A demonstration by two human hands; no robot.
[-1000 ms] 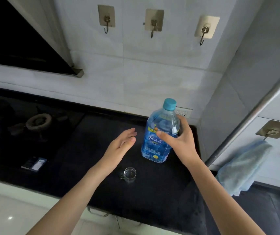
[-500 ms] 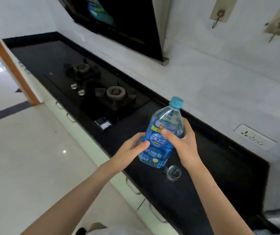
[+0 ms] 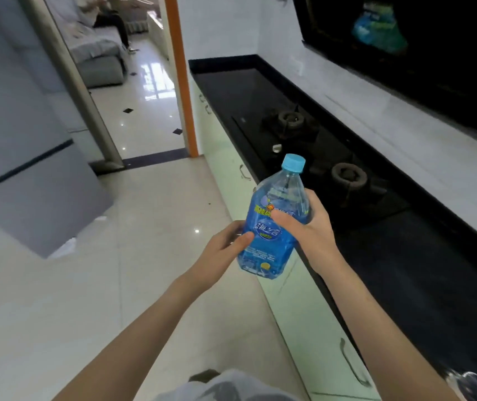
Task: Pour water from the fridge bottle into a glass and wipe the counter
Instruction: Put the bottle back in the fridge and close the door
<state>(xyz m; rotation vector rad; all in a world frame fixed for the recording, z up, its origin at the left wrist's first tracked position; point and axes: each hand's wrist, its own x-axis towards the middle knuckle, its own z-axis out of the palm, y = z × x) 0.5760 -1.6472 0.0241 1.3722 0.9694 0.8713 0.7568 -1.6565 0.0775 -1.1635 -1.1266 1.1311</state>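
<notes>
A blue plastic bottle (image 3: 275, 227) with a light blue cap, still capped, is held in the air over the front edge of the black counter (image 3: 422, 270). My right hand (image 3: 306, 224) grips its upper body from the right. My left hand (image 3: 225, 250) holds its lower body from the left, thumb on the label. A small clear glass (image 3: 468, 383) shows at the bottom right corner on the counter, partly hidden by my right forearm.
A gas hob with two burners (image 3: 318, 151) lies in the counter further along. A grey fridge (image 3: 14, 140) stands at the left across the tiled floor. An orange door frame (image 3: 179, 76) opens to a room where a person sits on a sofa.
My view has swung left, away from the wall toward the fridge and doorway. The bottle has been lifted off the counter; my left hand came onto it and now both hands hold it.
</notes>
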